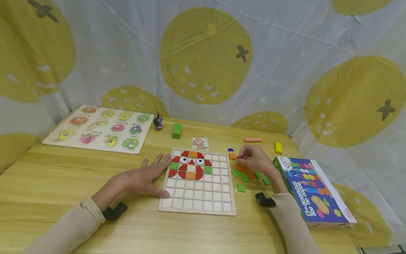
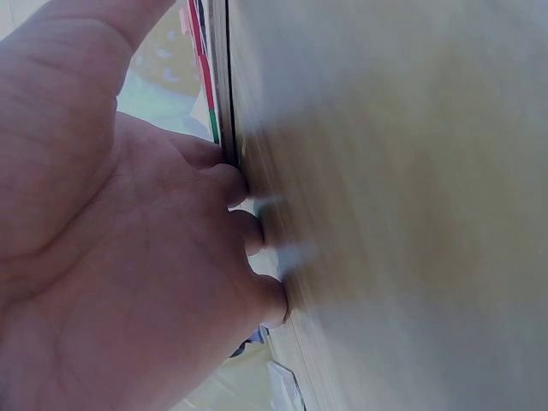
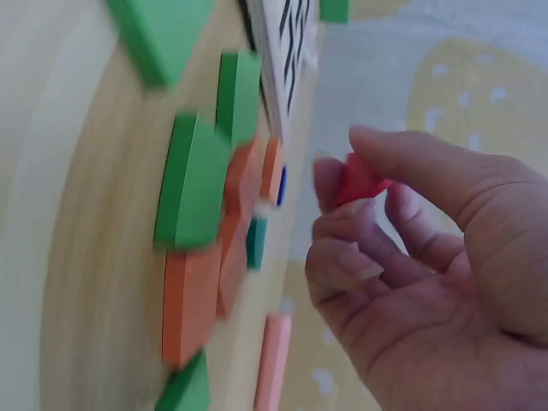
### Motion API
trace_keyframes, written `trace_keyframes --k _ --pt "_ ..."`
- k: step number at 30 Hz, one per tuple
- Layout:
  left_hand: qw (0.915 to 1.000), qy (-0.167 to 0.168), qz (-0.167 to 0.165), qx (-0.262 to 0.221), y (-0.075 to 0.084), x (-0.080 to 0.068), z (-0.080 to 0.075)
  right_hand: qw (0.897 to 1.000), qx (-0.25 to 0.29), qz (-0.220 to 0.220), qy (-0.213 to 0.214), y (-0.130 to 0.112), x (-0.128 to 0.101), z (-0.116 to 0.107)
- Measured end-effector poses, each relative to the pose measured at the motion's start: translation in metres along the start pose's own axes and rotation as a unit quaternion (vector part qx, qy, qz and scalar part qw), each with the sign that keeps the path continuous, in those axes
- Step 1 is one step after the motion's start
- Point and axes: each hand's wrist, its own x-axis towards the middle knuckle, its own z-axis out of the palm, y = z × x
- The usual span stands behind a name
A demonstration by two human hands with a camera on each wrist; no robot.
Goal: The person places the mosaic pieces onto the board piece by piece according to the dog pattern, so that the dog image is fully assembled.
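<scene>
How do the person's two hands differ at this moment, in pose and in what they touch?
The left hand lies flat with fingers spread, resting on the table against the grid board's left edge; the right hand is raised over the loose tiles, fingers curled. The left hand holds nothing; the right hand pinches a small red piece. Both wear beige sleeves.

The table is pale wood with a visible straight grain and a smooth, slightly satin finish. The grid board is light, matt, unvarnished-looking wood; its set pieces are painted in flat red, green and orange. The loose pieces beside it show the same smooth painted finish. The fruit puzzle board is pale wood with printed colour. The box is glossy printed cardboard. The backdrop is thin, creased cloth.
</scene>
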Motion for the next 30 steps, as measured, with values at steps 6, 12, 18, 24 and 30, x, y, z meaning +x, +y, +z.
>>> trace_keyframes --k 6,12,18,24,30 --pt "1.0000 0.002 0.003 0.004 -0.001 0.001 0.000 0.997 0.058 -0.019 -0.052 -0.018 0.006 0.016" --pt "1.0000 0.001 0.004 -0.003 0.002 0.000 -0.001 0.983 0.135 -0.035 -0.117 -0.036 0.009 0.035" --pt "1.0000 0.002 0.001 -0.003 0.003 -0.001 0.000 0.973 0.172 -0.023 -0.154 -0.050 0.008 0.053" --pt "1.0000 0.003 -0.002 0.000 0.001 0.000 0.000 0.977 0.160 0.011 -0.138 -0.058 0.005 0.062" --pt "1.0000 0.005 -0.003 0.004 0.001 0.000 0.000 0.989 0.107 0.011 -0.104 -0.062 0.006 0.069"
